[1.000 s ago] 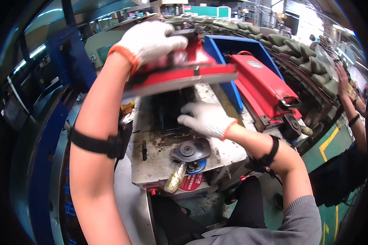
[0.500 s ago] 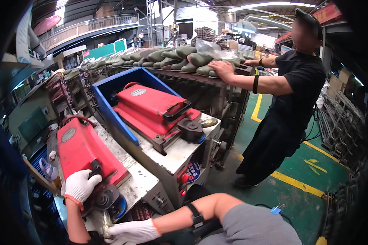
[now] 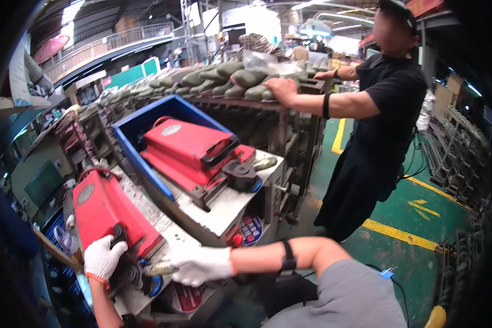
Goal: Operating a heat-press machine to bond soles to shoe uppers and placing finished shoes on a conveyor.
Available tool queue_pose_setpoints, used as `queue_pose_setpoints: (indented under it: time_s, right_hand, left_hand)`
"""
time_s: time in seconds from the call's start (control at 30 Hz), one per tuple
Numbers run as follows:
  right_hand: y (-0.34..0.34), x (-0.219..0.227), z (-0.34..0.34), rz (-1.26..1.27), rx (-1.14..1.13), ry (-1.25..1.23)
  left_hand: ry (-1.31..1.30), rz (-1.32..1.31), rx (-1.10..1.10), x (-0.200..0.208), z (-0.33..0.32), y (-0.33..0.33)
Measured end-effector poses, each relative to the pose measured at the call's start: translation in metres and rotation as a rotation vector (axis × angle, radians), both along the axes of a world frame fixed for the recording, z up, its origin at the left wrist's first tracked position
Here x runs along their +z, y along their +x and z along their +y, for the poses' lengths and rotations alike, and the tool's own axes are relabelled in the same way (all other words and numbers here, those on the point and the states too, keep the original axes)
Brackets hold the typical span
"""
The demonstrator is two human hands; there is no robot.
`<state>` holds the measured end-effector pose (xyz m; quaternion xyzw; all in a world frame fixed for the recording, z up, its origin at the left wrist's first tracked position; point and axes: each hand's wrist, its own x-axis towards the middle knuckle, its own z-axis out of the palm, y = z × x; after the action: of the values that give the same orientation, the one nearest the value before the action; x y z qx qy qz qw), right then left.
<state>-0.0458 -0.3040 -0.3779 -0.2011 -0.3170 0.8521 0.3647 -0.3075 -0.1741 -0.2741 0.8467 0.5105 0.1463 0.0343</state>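
Note:
My left hand (image 3: 101, 258), in a white knit glove with an orange cuff, is closed round the black handle (image 3: 118, 234) at the near end of a red metal-covered machine (image 3: 106, 205). My right hand (image 3: 199, 266), gloved likewise, is closed on a yellowish, worn crank grip (image 3: 161, 268). That grip sticks out to the right from a dark round hub (image 3: 130, 271) at the machine's near end. A blue ring partly shows below the hub. My right fingers hide the grip's outer end.
A second red machine (image 3: 188, 145) stands to the right in a blue tray (image 3: 142, 158). Behind it, green boots (image 3: 221, 79) lie piled along a rack. A person in black (image 3: 385, 104) stands at the right, hands on the rack. Metal racks (image 3: 459, 147) line the far right.
My right hand has swung the crank grip from the near side of the hub round to its right. My left hand stays on the black handle. The whole view has shifted slightly.

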Motion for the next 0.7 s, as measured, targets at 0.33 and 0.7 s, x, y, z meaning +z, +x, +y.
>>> queue_pose_setpoints:
  time_s: [0.33,0.7]
  right_hand:
    - [0.259,0.056,0.005,-1.884,-1.197,0.808]
    - [0.241,0.026,-0.074,-2.106,-0.737,0.764]
  left_hand:
    - [0.141,-0.435,-0.045,0.011,-0.036,0.043]
    - [0.027,-0.017,-0.505,0.016,-0.028,0.224]
